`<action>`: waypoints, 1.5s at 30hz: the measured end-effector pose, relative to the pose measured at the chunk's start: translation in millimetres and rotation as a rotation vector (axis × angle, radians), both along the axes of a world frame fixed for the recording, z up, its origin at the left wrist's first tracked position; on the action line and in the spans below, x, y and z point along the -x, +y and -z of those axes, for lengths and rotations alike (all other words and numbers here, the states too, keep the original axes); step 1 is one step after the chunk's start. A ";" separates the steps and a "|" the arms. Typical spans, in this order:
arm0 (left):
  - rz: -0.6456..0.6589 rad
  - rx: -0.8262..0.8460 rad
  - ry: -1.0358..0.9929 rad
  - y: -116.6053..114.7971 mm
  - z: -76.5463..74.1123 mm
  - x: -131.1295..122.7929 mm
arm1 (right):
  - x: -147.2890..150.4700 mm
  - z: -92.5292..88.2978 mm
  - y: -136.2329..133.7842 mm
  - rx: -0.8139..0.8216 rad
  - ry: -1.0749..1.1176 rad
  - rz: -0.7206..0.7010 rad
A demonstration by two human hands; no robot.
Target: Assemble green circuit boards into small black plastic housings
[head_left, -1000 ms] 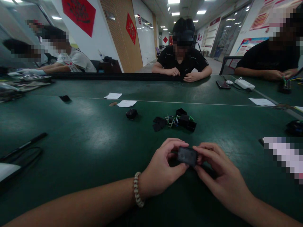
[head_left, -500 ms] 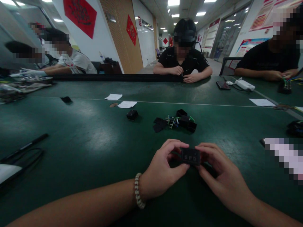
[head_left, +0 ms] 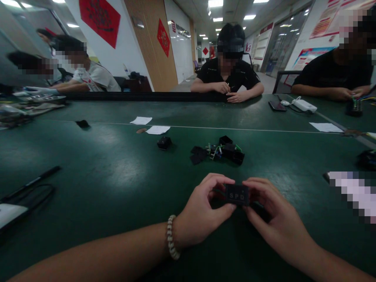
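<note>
A small black box marked "SPD" (head_left: 237,195) is held just over the green table (head_left: 96,199), its lettered face towards me. My left hand (head_left: 202,209) grips its left side between thumb and fingers and wears a beaded bracelet (head_left: 171,237). On the opposite side, my right hand (head_left: 272,213) pinches the box's right edge, thumb below and fingers above. Beyond the hands lies a pile of black plastic housings (head_left: 232,152) with green circuit boards (head_left: 216,150) and flat black pieces (head_left: 198,154). Another black box (head_left: 164,143) sits to the left of that pile.
Paper slips (head_left: 158,129) lie further back. At left rests a black pen-like stick (head_left: 32,182) beside a looped cable. A white adapter (head_left: 304,104) and a phone (head_left: 277,105) are at the far right. A person (head_left: 232,74) sits opposite; others work at both sides.
The box has barely shifted in my hands, and its SPD lettering shows more sharply. Both hands keep their grip. The things on the table stay where they were.
</note>
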State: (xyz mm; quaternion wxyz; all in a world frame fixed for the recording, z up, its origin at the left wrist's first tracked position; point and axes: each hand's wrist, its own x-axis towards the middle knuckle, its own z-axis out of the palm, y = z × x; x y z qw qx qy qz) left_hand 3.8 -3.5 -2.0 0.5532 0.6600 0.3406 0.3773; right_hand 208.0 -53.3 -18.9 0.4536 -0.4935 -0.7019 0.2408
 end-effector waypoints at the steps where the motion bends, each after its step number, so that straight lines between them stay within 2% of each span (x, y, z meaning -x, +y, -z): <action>1: 0.001 0.001 0.003 0.1 0.2 0.1 | 0.0 -0.4 -0.1 0.004 -0.001 -0.001; 45: 0.021 0.030 0.029 -0.3 -0.4 0.8 | -1.4 -4.4 -5.0 0.034 -0.025 -0.019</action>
